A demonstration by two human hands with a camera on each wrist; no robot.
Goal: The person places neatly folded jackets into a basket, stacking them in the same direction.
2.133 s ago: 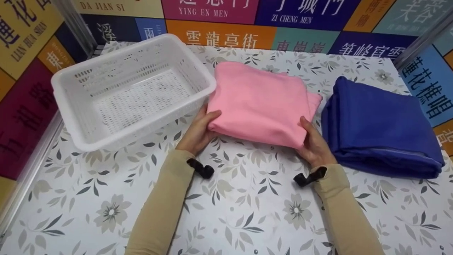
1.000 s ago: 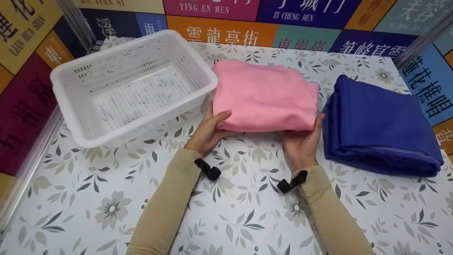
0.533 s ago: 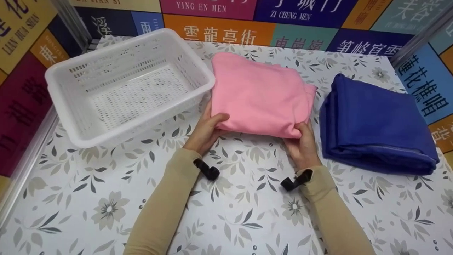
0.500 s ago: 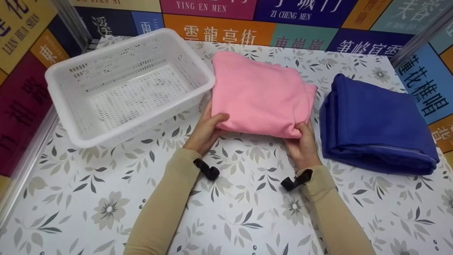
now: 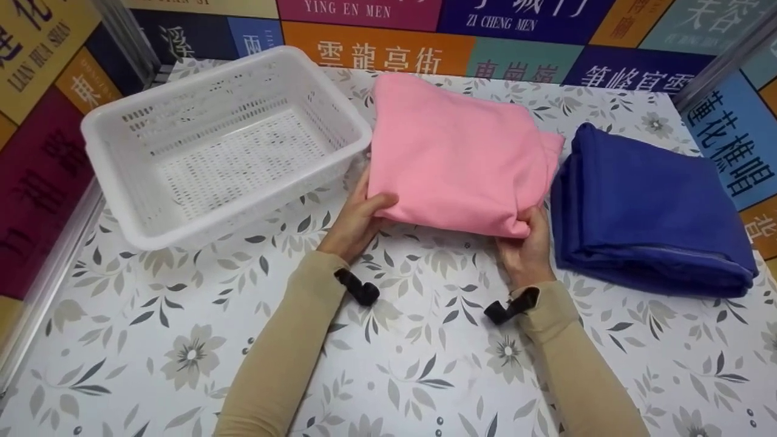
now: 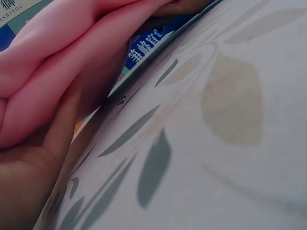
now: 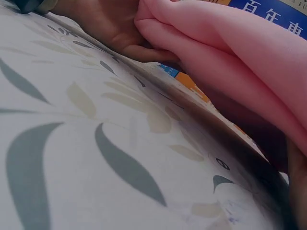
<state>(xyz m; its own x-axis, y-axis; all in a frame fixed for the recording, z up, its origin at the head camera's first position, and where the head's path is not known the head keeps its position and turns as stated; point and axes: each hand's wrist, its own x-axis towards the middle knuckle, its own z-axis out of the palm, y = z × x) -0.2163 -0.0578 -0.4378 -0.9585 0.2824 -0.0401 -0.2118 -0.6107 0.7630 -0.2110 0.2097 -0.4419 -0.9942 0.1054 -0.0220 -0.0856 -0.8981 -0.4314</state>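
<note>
Both hands hold a folded pink cloth [image 5: 455, 152] by its near corners, in the middle of the head view. My left hand [image 5: 355, 221] grips the near left corner, thumb on top and fingers underneath. At the near right corner my right hand [image 5: 528, 252] pinches the fabric, and the cloth bunches by the thumb. Seen from the left wrist, the layered pink folds [image 6: 62, 52] hang above the table, with wall showing under them. In the right wrist view the left hand [image 7: 115, 28] supports the cloth's far end, while the right hand is mostly out of frame.
To the left stands a white perforated plastic basket [image 5: 243, 164], its rim close to the pink cloth. A folded dark blue cloth [image 5: 655, 206] lies at the right. The table [image 5: 425, 364] has a floral cover, and lettered panels [image 5: 376, 45] wall it in behind and at the sides.
My right hand has shifted inward along the near edge and now pinches the corner. The pink cloth has moved slightly right and its far edge stands higher in view. The left hand keeps its grip.
</note>
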